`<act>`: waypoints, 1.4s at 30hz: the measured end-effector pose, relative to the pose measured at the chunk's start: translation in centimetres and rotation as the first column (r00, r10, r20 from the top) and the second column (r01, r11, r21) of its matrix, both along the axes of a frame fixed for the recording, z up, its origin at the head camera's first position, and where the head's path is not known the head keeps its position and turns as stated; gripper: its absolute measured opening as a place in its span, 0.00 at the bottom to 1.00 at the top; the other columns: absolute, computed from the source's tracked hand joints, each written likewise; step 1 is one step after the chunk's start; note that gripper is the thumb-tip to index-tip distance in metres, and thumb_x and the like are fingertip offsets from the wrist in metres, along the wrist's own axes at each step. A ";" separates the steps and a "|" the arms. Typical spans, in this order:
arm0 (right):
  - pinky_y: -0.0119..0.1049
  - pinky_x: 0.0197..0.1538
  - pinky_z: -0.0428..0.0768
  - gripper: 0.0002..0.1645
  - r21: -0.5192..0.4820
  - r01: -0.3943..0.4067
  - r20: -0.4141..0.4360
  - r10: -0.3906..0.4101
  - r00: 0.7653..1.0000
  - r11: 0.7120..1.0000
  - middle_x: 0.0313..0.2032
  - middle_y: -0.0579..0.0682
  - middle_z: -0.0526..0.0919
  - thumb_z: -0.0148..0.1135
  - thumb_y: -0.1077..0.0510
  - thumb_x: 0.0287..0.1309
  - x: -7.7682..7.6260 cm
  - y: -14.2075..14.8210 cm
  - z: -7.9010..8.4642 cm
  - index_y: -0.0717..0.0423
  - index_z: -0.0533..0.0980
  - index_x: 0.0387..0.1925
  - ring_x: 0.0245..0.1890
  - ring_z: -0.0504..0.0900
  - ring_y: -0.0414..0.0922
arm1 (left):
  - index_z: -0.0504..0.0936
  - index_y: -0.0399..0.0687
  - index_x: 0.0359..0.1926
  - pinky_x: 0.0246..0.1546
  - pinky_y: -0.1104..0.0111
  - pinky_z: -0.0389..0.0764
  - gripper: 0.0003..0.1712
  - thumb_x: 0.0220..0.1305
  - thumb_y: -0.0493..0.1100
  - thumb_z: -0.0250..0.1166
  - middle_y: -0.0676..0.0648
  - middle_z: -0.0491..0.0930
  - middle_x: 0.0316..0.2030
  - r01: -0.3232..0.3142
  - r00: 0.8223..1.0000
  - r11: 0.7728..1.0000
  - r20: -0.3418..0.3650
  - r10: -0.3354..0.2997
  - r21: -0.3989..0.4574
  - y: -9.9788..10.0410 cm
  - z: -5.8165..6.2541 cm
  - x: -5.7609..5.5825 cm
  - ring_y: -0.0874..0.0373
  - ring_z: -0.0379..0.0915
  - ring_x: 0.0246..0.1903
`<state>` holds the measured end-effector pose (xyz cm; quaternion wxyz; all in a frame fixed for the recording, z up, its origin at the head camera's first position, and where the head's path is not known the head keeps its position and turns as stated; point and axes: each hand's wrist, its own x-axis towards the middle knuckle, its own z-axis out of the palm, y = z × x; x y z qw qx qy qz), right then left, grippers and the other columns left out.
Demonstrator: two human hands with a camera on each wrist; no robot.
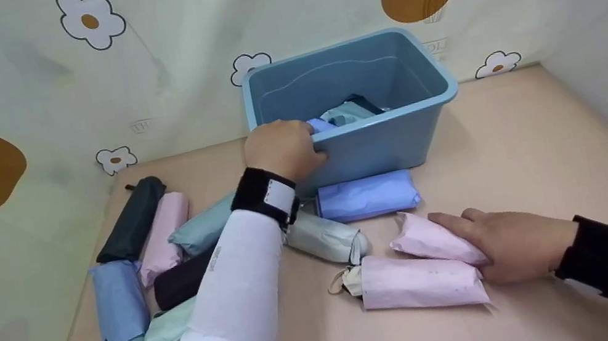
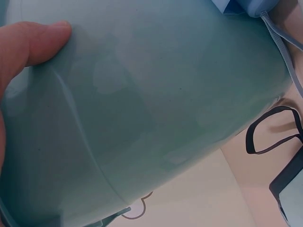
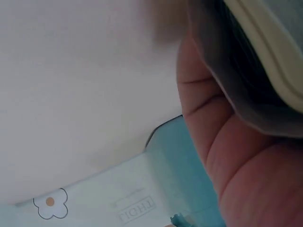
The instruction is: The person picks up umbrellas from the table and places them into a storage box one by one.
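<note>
My left hand (image 1: 283, 149) grips the front left corner of a blue plastic bin (image 1: 378, 148), its thumb (image 2: 35, 43) lying on the outer wall in the left wrist view. Inside the bin are several folded umbrellas, a light teal one (image 1: 350, 113) among them. With my right hand (image 1: 517, 243) I hold a pink folded umbrella (image 1: 431, 235) at its right end. Just in front of it lies a second pink umbrella (image 1: 421, 282) with a cream handle and a cord loop. In the right wrist view the hand (image 3: 251, 165) curls around a sleeve's open end.
A blue umbrella (image 1: 368, 196) lies before the bin, beside a grey-green one (image 1: 325, 235). Several more lie at the left, including a black one (image 1: 131, 219), a pink one (image 1: 167, 238) and a blue one (image 1: 120, 303). A printed curtain (image 1: 166, 63) hangs behind the table (image 1: 527, 156).
</note>
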<state>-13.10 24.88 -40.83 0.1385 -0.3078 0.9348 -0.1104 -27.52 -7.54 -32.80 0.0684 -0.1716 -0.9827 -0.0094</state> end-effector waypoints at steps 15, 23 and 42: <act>0.55 0.52 0.84 0.52 0.026 -0.045 -0.024 0.046 0.999 0.999 0.44 0.52 0.83 0.73 0.59 0.56 -0.1 0.0 -0.1 0.53 0.56 0.78 0.39 0.85 0.48 | 0.86 0.53 0.30 0.37 0.55 0.82 0.18 0.62 0.61 0.70 0.52 0.84 0.27 -0.008 0.999 1.000 0.038 0.008 0.000 -0.1 0.1 -0.1 0.53 0.82 0.35; 0.54 0.53 0.85 0.45 0.040 -0.098 -0.121 0.102 0.987 0.994 0.50 0.53 0.88 0.70 0.59 0.60 -0.2 0.5 -0.1 0.54 0.61 0.75 0.45 0.88 0.50 | 0.85 0.52 0.29 0.34 0.55 0.82 0.18 0.61 0.60 0.70 0.52 0.85 0.28 -0.005 1.000 1.000 0.023 0.004 0.003 0.0 0.0 -0.1 0.52 0.82 0.34; 0.51 0.48 0.85 0.37 -0.003 -0.074 -0.240 0.071 0.968 0.997 0.46 0.46 0.87 0.68 0.59 0.66 -0.8 0.5 2.0 0.49 0.65 0.73 0.40 0.86 0.45 | 0.91 0.53 0.41 0.35 0.55 0.84 0.18 0.63 0.60 0.70 0.51 0.89 0.34 0.005 0.999 1.000 0.035 -0.004 -0.019 0.1 0.2 0.0 0.53 0.83 0.34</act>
